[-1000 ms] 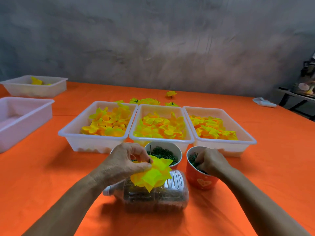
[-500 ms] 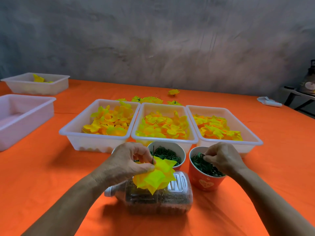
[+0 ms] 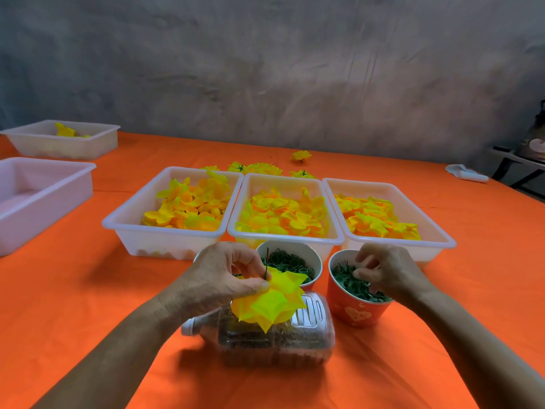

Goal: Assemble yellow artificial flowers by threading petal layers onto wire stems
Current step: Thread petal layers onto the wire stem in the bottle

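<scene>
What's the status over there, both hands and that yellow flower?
Left hand pinching yellow fabric petal stack on thin dark wire stem. Right hand picking in orange paper cup of green bits. Nothing blocking.

No readable text; hearts mark the orange cup (image 3: pixel 358 308).

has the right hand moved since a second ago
Yes. The right hand was dipped deep into the orange cup, covering most of its mouth; now it has lifted up and toward the cup's far right rim, fingers picking at the green pieces.
</scene>
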A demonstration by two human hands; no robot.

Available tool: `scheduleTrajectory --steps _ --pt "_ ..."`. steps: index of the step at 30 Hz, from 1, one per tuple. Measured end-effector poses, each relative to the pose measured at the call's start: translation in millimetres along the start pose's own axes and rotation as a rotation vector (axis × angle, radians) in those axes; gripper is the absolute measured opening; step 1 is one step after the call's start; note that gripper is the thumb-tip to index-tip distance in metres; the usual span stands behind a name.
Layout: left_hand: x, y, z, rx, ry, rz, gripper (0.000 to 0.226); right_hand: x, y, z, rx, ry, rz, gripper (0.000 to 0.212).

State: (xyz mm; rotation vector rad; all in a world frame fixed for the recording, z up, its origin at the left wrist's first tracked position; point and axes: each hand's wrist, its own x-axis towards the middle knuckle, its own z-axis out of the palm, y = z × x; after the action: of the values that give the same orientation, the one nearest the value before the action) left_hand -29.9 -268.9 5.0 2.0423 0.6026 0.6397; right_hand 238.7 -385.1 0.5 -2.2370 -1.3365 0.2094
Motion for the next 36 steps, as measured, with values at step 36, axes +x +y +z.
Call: scheduleTrajectory --steps 36 --pt "0.7 -4.5 -0.9 0.009 -0.002 0.006 0.014 -2.1 5.5 1.0 0.443 0.263 0.166 0.017"
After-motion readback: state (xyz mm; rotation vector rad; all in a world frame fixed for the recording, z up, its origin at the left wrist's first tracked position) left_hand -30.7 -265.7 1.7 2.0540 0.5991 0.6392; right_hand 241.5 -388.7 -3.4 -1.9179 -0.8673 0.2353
